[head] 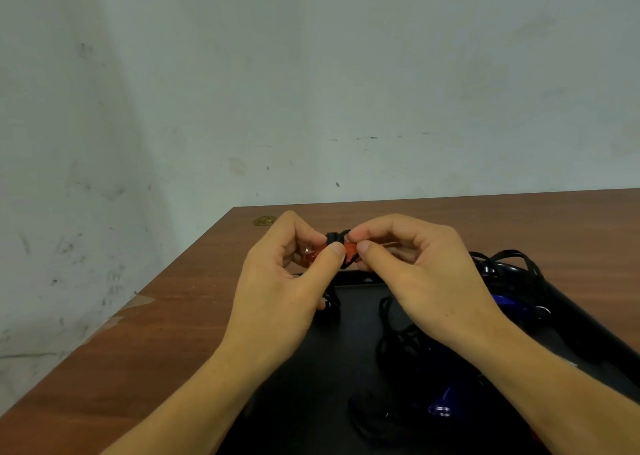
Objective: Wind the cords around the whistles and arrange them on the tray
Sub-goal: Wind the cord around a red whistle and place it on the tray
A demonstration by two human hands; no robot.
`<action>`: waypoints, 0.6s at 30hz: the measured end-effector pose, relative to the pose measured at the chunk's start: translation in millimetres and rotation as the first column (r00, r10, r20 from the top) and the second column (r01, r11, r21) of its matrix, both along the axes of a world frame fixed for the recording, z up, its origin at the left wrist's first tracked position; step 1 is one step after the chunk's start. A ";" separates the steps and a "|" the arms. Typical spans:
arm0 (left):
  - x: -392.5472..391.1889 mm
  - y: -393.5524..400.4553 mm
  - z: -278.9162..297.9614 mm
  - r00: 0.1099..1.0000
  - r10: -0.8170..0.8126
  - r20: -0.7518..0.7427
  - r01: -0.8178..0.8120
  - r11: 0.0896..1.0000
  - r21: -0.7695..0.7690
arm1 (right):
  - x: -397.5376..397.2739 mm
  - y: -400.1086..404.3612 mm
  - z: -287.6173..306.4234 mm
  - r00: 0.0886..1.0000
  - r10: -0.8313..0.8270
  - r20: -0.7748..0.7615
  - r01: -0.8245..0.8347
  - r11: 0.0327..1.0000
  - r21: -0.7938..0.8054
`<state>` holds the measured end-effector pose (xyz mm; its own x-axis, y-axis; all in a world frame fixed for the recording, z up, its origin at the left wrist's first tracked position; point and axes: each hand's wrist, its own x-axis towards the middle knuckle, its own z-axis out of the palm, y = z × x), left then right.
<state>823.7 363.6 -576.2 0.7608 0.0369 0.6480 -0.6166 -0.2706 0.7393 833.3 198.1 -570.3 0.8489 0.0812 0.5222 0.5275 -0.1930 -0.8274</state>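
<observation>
Both hands are raised together above the far edge of the tray [304,402], which lies on the table [166,316] toward its near right side, and between them they hold a red whistle [349,249] clear of any surface. The left hand [277,281] pinches one end of the whistle with thumb and curled fingers, probably to keep the body from turning, and a small metal ring [308,248] shows just inside that grip. The right hand [415,271] pinches the other end, its thumb and forefinger closed right beside a band of black cord [335,238] already lapped round the middle of the whistle. Holding it in the air likely leaves room for the cord to pass all the way round, and a loose length of cord hangs down from the whistle toward the tray. By the look of it, the winding is partly done and the tail is yet to be taken up. On the tray, nearer its right side, lie blue whistles [441,406] among tangled black cords [401,343], apparently waiting their turn; how many there are I cannot tell.
</observation>
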 end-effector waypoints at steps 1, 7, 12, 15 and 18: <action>0.4 0.1 0.2 1.000 -0.023 -0.018 0.022 0.999 -0.023 | -0.5 -0.4 0.6 1.000 -0.002 0.001 0.002 1.000 0.005; 3.2 3.2 3.3 0.966 -0.189 -0.179 0.152 0.967 -0.202 | -3.0 -0.1 2.7 1.000 0.013 0.001 -0.013 1.000 0.013; -0.8 1.3 3.7 0.987 -0.103 -0.125 0.088 0.989 -0.120 | -4.3 1.7 2.0 0.998 -0.038 0.042 0.041 0.997 -0.066; -5.4 -3.9 3.2 0.999 0.036 0.018 -0.037 0.998 0.058 | -4.9 2.9 1.5 0.990 -0.106 0.092 0.118 0.984 -0.137; -7.1 -6.2 5.1 0.998 0.057 0.040 -0.059 0.996 0.059 | -5.8 5.2 2.4 0.983 -0.142 0.118 0.159 0.976 -0.149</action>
<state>816.7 357.4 -571.1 0.7328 0.0398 0.6793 -0.6265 -0.3500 0.6964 827.5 203.3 -567.9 0.7981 0.0449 0.6008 0.5655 -0.3999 -0.7213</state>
